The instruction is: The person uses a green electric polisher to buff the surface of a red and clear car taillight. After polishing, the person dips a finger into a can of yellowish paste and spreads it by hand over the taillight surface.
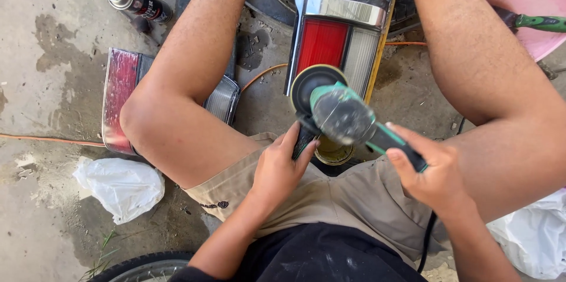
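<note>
The left hand [277, 167] closes its fingers around the black side handle of a green polisher [345, 117]. The right hand [433, 173] grips the rear handle. The polisher's round pad rests on a red and white tail lamp [339, 46], which lies on the concrete floor [47, 34] between the person's knees.

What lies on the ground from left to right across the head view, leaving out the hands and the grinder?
White plastic bag → loose tail lamp → spray can → tail lamp under the grinder disc → pink tub.
</note>
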